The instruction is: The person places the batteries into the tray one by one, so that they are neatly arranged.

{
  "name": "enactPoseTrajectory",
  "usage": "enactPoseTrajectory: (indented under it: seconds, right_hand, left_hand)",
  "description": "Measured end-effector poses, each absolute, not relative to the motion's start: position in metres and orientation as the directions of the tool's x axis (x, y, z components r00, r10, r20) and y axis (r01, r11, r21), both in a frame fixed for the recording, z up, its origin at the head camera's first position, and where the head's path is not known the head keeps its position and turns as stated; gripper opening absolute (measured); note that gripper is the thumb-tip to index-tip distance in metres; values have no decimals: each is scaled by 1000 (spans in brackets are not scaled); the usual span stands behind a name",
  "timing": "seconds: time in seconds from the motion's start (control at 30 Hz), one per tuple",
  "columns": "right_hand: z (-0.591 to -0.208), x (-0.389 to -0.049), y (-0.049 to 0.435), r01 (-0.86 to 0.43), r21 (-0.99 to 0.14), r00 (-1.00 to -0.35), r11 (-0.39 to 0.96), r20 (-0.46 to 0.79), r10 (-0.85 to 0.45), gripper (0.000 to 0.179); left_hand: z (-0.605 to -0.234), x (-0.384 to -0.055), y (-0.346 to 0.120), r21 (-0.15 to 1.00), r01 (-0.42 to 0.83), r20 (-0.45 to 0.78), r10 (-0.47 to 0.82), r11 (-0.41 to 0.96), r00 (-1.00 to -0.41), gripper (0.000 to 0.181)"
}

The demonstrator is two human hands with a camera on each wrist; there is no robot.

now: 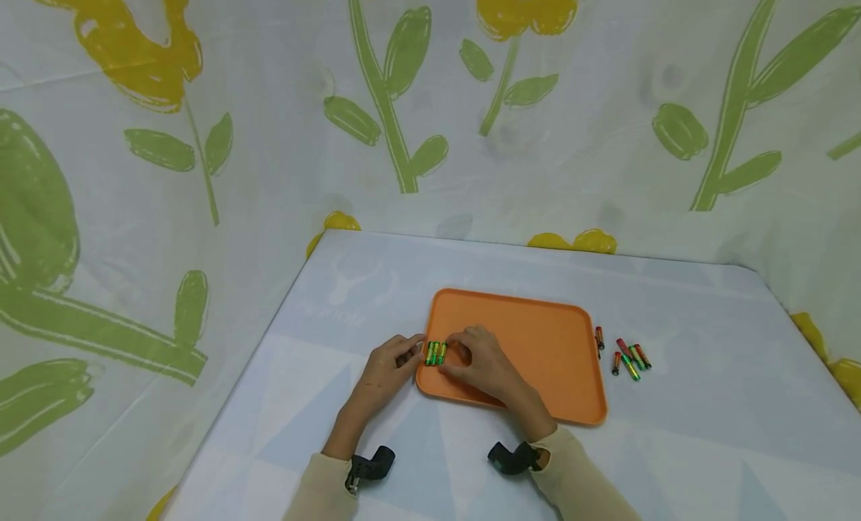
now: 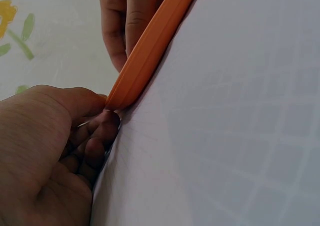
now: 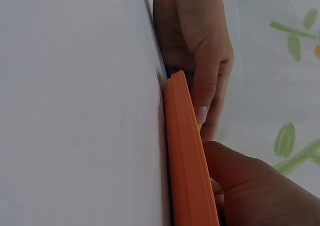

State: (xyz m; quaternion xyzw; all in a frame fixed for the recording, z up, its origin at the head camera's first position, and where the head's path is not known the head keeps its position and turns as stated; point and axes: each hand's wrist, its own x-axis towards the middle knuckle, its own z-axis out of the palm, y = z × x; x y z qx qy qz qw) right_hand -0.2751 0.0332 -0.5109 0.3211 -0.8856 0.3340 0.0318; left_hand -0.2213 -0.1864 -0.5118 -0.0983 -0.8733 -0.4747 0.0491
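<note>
Green-and-yellow batteries (image 1: 433, 353) stand side by side in a short row near the left rim of an orange tray (image 1: 531, 341). My right hand (image 1: 491, 368) pinches the rightmost battery (image 1: 442, 353) lengthwise, thumb at its near end and a finger at its far end. At the tray's left rim, my left hand (image 1: 383, 371) has its fingertips right at the edge. The left wrist view shows that hand (image 2: 45, 146) gripping the tray rim (image 2: 142, 60). In the right wrist view its thumb (image 3: 207, 80) reaches inside the rim, beside a sliver of yellow.
Several loose batteries (image 1: 630, 360), red and green, lie on the table (image 1: 699, 401) right of the tray. Others (image 1: 599, 338) lie close against its right rim. A flower-printed cloth (image 1: 592, 117) hangs behind and at the sides.
</note>
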Motion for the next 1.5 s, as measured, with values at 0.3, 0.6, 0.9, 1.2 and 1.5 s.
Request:
enactPoseTrajectory:
  seconds: [0.3, 0.6, 0.9, 1.2, 1.5]
  right_hand:
    - [-516, -277, 34, -591, -560, -793, 581, 267, -548, 37]
    - [-502, -272, 35, -646, -513, -754, 565, 319, -573, 39]
    - [-481, -259, 60, -668, -468, -741, 579, 346, -575, 36]
    - [-482, -261, 107, -662, -413, -749, 625, 389, -536, 36]
    - [-486, -265, 163, -605, -416, -794, 679, 382, -473, 35]
  left_hand:
    - [-511, -221, -183, 823, 207, 165, 126, 529, -978, 39]
    - [-510, -222, -186, 807, 217, 192, 103, 550, -976, 37]
    - [-512, -223, -185, 827, 181, 149, 103, 533, -983, 38]
    - [-513, -224, -186, 818, 176, 152, 91, 548, -984, 38]
    - [-511, -222, -184, 823, 174, 147, 94, 540, -985, 38]
